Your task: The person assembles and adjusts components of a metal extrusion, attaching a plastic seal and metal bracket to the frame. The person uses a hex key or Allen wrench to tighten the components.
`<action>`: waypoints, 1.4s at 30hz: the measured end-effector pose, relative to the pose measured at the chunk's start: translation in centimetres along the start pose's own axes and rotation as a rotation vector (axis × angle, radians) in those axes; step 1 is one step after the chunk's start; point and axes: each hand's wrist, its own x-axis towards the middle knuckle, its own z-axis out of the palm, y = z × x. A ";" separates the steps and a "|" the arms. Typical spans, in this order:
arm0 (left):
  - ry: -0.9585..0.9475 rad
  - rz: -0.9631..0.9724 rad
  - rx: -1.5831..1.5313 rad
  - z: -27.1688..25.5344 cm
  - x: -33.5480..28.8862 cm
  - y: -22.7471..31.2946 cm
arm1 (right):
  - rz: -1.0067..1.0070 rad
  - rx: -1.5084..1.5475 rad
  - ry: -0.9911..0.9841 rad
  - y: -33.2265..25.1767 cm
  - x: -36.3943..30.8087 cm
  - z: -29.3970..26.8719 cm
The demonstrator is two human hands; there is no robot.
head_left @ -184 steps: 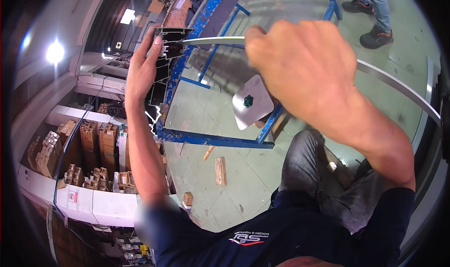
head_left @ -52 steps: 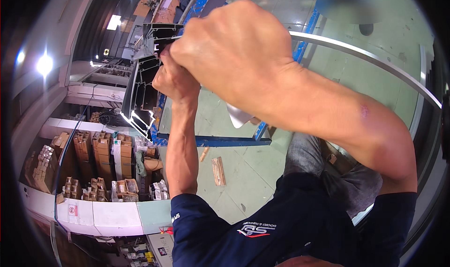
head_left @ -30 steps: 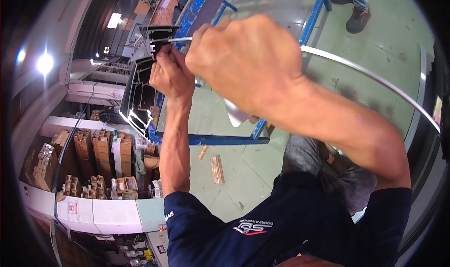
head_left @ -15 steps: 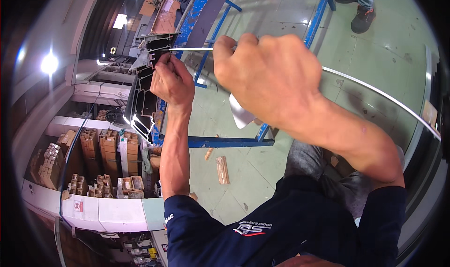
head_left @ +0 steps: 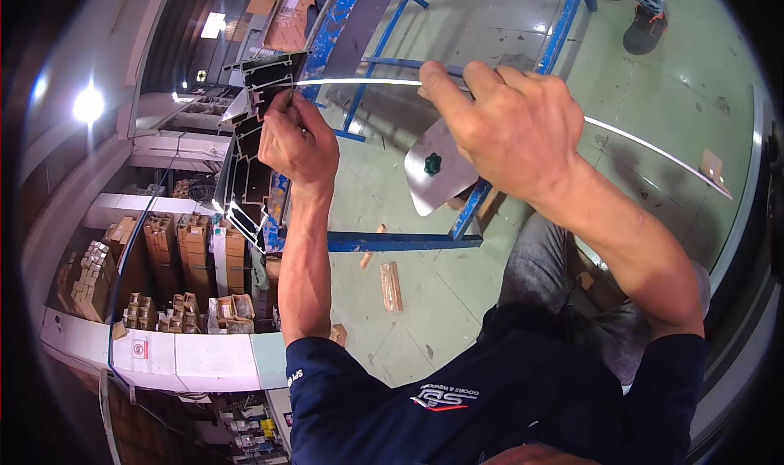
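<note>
A long, thin white strip (head_left: 363, 81) runs from the cut ends of the dark aluminium profiles (head_left: 260, 75) across to the right. My right hand (head_left: 523, 130) is closed around it partway along, and its free end slopes down toward the floor at the right. My left hand (head_left: 299, 145) is curled at the profile ends, its thumb and fingertips pinched just below where the strip meets them. What those fingertips hold, if anything, is hidden. Several profiles lie side by side, black inside, with bright edges.
A blue metal stand (head_left: 400, 242) has chipped paint. A grey plate (head_left: 437, 171) with a green knob is below my right hand. Wood pieces (head_left: 390, 285) lie on the floor. Boxed stock (head_left: 194, 249) fills shelves at left. Another person's shoes (head_left: 645, 31) are at upper right.
My right hand has moved right along the strip, away from the profiles. The strip's free end has shifted left and up. The plate's green knob has come into sight. My left hand stays near the profiles.
</note>
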 end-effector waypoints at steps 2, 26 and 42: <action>-0.014 -0.024 -0.010 0.0 0.1 0.0 | 0.000 0.013 0.023 0.6 -0.9 1.3; -0.005 0.000 -0.025 -0.2 0.1 -0.1 | 0.035 -0.088 -0.137 -2.9 2.1 -3.7; -0.001 0.003 -0.053 -0.1 -0.1 -0.4 | 0.104 -0.030 -0.090 -1.8 0.3 -1.7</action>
